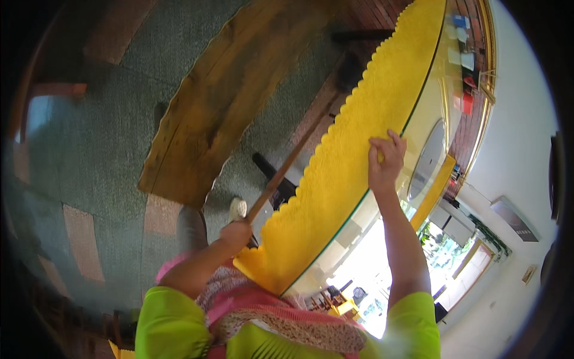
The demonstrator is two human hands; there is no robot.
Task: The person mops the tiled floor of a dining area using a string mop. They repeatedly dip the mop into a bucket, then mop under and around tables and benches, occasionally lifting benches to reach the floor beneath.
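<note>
My left hand (236, 234) grips a long brown wooden handle (291, 161), which slants away beneath the table edge; a dark shape lies near its far end, too dim to name. My right hand (386, 162) is at the green edge of a glass tabletop (345, 224), fingers bent and spread, with a gap between thumb and forefinger. Below that edge hangs a yellow tablecloth (341, 179) with a scalloped hem. Whether my right fingers press on the glass or only hover by it is hard to tell.
A wooden bench (215, 107) with wavy edges stands left of the handle on grey patterned flooring (107, 148). A dark table leg (273, 175) and a white shoe (237, 209) are near the handle. An oval glass disc (427, 159) sits farther across the tabletop.
</note>
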